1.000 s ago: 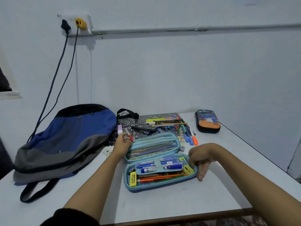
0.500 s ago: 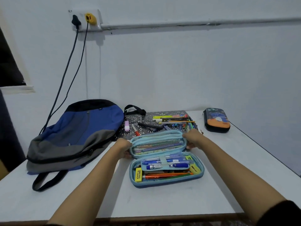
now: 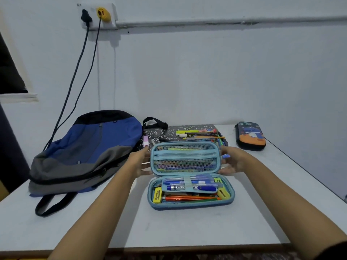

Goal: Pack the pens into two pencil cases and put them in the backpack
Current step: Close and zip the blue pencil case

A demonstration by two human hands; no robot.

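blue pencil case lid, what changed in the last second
The left hand put down the pink item and the right hand left the case's lower half; both now press the lid at its ends, raising it more upright. The backpack and dark case stayed.

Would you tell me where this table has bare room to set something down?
Bare: white table before the open light-blue pencil case, and right of it, short of the dark orange-printed case. Crowded: loose pens on the patterned mat behind, by the blue backpack.
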